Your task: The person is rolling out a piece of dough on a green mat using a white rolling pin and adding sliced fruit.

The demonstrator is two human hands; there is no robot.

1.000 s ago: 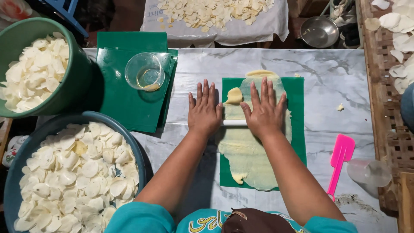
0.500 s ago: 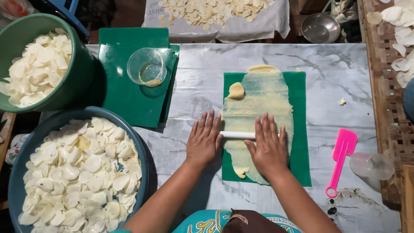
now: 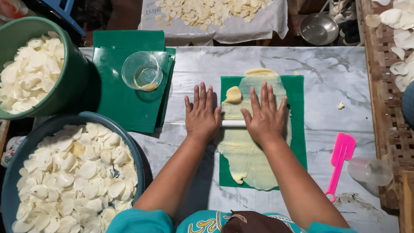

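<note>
A thin sheet of pale yellow dough (image 3: 252,151) lies stretched over a green mat (image 3: 298,129) on the marble-patterned table. Across it runs a white rolling pin (image 3: 233,123). My left hand (image 3: 202,114) presses flat on the pin's left end, fingers spread. On the pin's right part rests my right hand (image 3: 265,115), palm down, fingers apart. A small lump of dough (image 3: 233,95) sits near the mat's top left corner, just beyond my fingertips.
A stack of green mats (image 3: 125,99) with a clear glass bowl (image 3: 142,71) of oil lies to the left. Two tubs (image 3: 64,86) (image 3: 138,164) hold white slices. A pink spatula (image 3: 340,162) and a plastic cup (image 3: 369,171) lie at right, a metal bowl (image 3: 318,28) behind.
Both hands pulled the rolling pin toward me over the dough and have now pushed it away again, back to the middle of the mat.
</note>
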